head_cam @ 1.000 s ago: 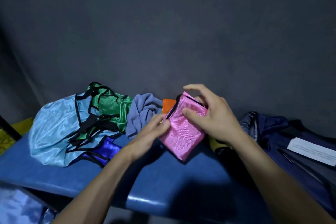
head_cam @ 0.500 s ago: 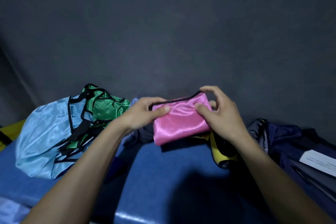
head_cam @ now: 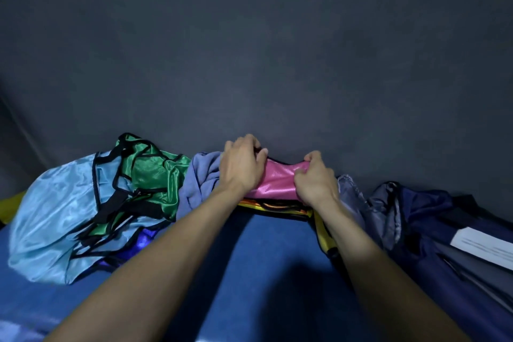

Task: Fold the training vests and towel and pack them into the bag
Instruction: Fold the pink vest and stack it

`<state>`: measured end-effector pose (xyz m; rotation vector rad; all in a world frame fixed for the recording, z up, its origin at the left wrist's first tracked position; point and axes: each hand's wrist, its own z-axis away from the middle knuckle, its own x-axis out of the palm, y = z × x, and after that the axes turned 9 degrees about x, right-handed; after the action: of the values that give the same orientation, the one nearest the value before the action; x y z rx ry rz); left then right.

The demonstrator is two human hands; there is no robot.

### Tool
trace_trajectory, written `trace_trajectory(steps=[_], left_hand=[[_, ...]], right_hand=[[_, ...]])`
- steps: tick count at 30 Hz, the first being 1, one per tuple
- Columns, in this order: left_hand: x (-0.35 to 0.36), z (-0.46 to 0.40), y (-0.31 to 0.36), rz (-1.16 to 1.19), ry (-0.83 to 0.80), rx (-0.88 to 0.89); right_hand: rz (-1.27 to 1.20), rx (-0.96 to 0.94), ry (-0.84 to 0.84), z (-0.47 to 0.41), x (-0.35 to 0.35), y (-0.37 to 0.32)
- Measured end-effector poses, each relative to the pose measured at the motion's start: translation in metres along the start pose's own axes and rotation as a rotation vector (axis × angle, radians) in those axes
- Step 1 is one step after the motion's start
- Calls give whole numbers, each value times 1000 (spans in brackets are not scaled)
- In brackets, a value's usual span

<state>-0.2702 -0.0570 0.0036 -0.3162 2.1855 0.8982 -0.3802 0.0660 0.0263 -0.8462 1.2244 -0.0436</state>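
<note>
A folded pink vest (head_cam: 277, 182) lies on top of a low stack of folded vests (head_cam: 277, 207) with orange and yellow edges, at the back of the blue table (head_cam: 263, 272). My left hand (head_cam: 241, 165) grips the pink vest's left end. My right hand (head_cam: 315, 179) pinches its right end. A crumpled blue-grey towel (head_cam: 201, 178) sits just left of the stack. Further left lies a loose heap: a light blue vest (head_cam: 55, 216), a green vest (head_cam: 151, 175) and a dark blue vest (head_cam: 144, 239) underneath. The navy bag (head_cam: 422, 225) lies at the right.
A dark grey wall rises right behind the table. A white paper sheet (head_cam: 483, 246) lies on the bag. A yellow strap (head_cam: 323, 233) hangs beneath my right forearm. Something yellow (head_cam: 11, 201) shows at the far left edge.
Both hands carried the folded pink vest away from me and down onto the stack of folded vests by the wall. It went from held in the air to lying flat.
</note>
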Motion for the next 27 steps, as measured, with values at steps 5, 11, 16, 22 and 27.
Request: trace_trajectory(steps=[5, 11, 16, 22, 27], left_hand=[[-15, 33, 20, -135, 166, 361], [5, 54, -15, -313, -321, 405], [5, 46, -19, -237, -363, 417], [11, 47, -34, 3, -256, 285], [13, 41, -31, 10, -269, 239]], right_hand=[[-233, -139, 104, 7, 1, 1], [164, -187, 158, 13, 7, 6], [537, -570, 136, 20, 10, 8], [611, -494, 109, 20, 27, 23], [638, -438, 99, 18, 42, 28]])
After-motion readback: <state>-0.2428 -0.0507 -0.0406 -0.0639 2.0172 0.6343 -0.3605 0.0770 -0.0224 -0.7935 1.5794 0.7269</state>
